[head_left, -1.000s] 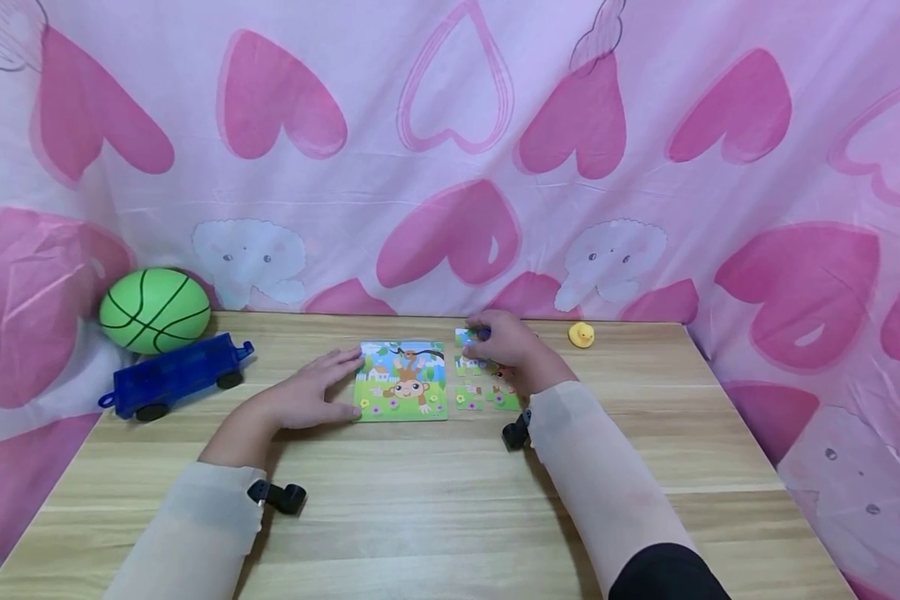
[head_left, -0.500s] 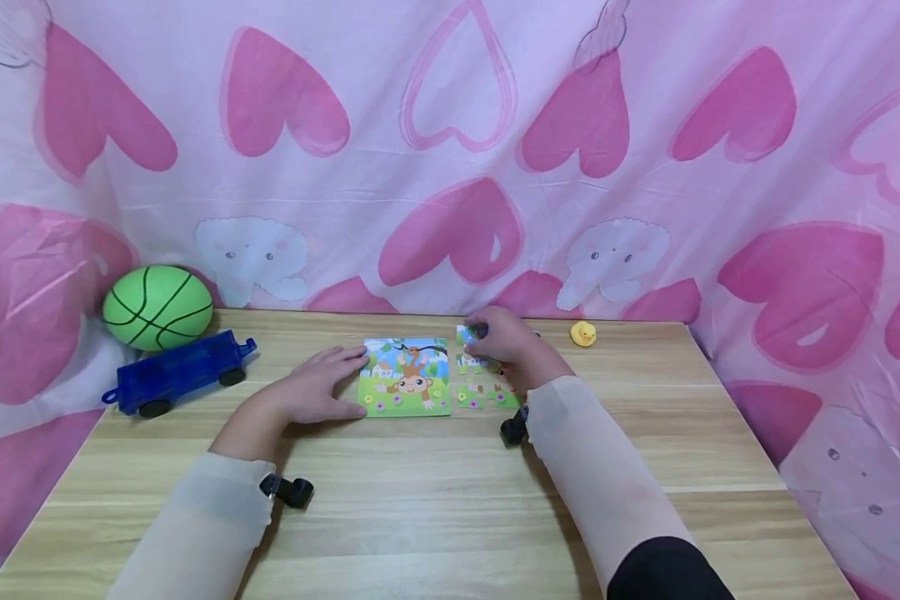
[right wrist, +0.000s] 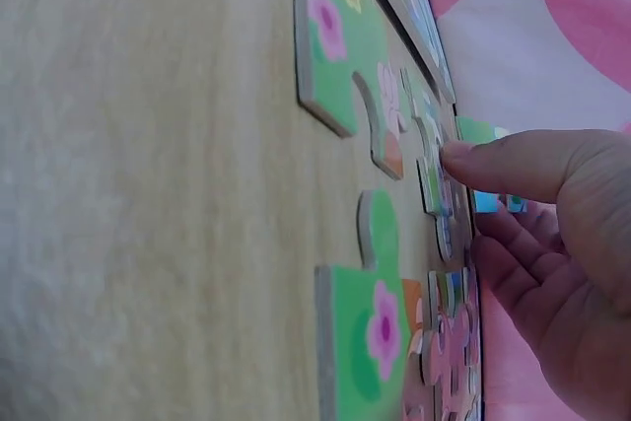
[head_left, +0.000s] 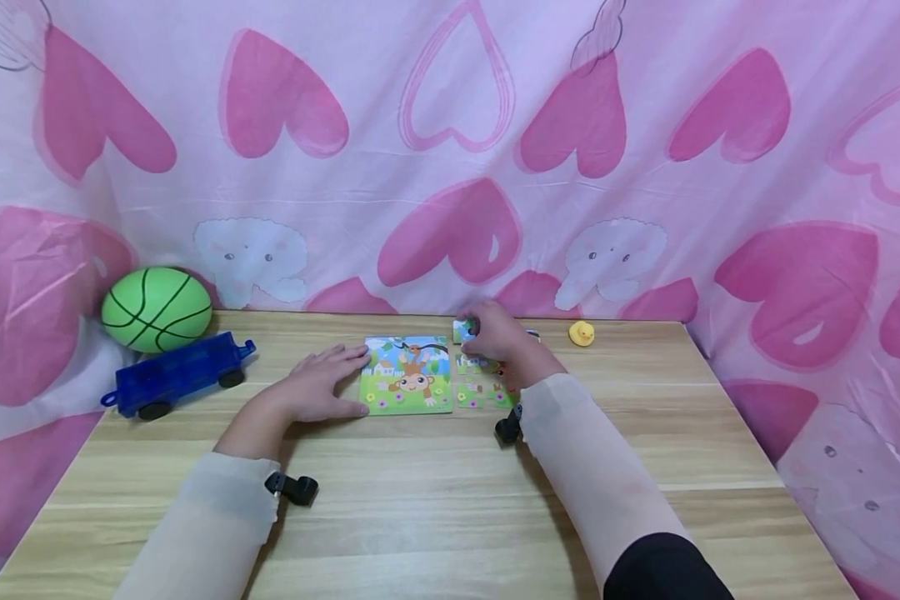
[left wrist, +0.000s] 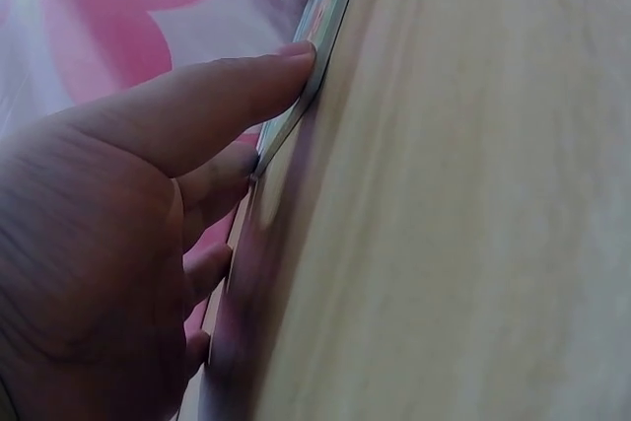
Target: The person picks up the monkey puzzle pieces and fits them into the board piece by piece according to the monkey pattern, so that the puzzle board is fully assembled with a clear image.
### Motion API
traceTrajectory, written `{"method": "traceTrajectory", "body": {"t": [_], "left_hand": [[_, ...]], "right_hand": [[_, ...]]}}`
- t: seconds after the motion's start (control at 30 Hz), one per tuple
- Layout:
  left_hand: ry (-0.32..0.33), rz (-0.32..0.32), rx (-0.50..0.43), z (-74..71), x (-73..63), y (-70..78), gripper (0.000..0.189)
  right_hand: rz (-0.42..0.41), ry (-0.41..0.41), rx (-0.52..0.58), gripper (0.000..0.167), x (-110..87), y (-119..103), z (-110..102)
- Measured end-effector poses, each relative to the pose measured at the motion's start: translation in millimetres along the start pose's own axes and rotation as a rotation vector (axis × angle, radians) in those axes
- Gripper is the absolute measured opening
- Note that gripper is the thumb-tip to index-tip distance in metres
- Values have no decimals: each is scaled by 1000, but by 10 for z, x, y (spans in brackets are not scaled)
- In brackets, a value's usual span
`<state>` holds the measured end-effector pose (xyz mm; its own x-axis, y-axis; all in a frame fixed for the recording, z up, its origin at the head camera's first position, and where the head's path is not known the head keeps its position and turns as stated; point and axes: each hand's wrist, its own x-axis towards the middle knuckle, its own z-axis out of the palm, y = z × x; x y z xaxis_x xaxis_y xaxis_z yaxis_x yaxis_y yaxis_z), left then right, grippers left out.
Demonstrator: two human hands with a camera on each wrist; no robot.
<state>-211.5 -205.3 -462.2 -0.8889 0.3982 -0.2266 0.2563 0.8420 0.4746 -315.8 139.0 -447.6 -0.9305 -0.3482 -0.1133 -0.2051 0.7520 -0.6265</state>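
Observation:
My left hand [head_left: 318, 387] rests at the left edge of a square picture board [head_left: 407, 375] showing a cartoon monkey. Thumb and fingers are spread; in the left wrist view the thumb [left wrist: 266, 81] lies on the board's edge. Just right of the board, my right hand [head_left: 502, 337] pinches a jigsaw piece [head_left: 462, 331] with blue and green print at the far end of the loose pieces. The right wrist view shows this piece [right wrist: 485, 201] partly hidden behind the thumb. Several loose jigsaw pieces [head_left: 470, 395] lie flat below that hand, which covers some of them.
A green ball [head_left: 157, 310] and a blue toy wagon [head_left: 180, 375] stand at the table's left. A yellow toy duck [head_left: 582, 334] sits near the back edge, right of my right hand. A pink heart-print cloth [head_left: 450, 233] hangs behind the wooden table [head_left: 420, 508].
My left hand and the board have shifted slightly right, closer to the loose pieces. My right hand has moved slightly toward the back edge with the pinched jigsaw piece.

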Motion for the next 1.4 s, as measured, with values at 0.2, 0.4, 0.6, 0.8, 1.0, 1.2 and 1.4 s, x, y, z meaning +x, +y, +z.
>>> {"method": "traceTrajectory", "body": {"t": [0.2,0.4,0.6,0.8,1.0,1.2,1.4], "left_hand": [[10,1,6,1,-21,13,98],[14,-5,13,23,-25,-3,98],[18,-12,16,51,-34,-17,99],[17,-12,7,40,-37,0,99],[9,-17,-5,2,-40,20,99],[-2,-28,-3,-2,-26,3,99],[-4,-22,4,13,-7,-23,99]], "right_hand": [[100,13,92,50,-47,-6,26],[58,38,209,49,-97,-10,63],[-42,33,218,48,-171,-143,124],[-85,-2,284,45,-182,-310,227],[-63,-31,345,48,-138,-493,355],[-58,-42,326,47,-58,-665,471],[-96,-33,266,45,45,-746,601]]}}
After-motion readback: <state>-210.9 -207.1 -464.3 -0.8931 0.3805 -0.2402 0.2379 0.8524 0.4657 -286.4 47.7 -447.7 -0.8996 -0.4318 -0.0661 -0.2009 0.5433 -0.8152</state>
